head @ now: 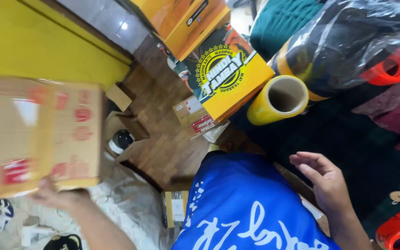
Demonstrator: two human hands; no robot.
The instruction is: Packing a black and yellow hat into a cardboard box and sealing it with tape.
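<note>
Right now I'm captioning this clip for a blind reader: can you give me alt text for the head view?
Seen from above, the left hand lifts a blurred cardboard box with red markings, while the right hand hovers open over a dark surface. A blue printed shirt fills the bottom centre; a yellow tape roll and yellow printed boxes lie beyond on a wooden floor.

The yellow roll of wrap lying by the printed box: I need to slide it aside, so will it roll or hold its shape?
The yellow roll of wrap lies on its side, so a push would probably send it rolling. Its open cardboard core looks thick, so it likely stays stiff when gripped. The glossy film may feel slippery.
</note>
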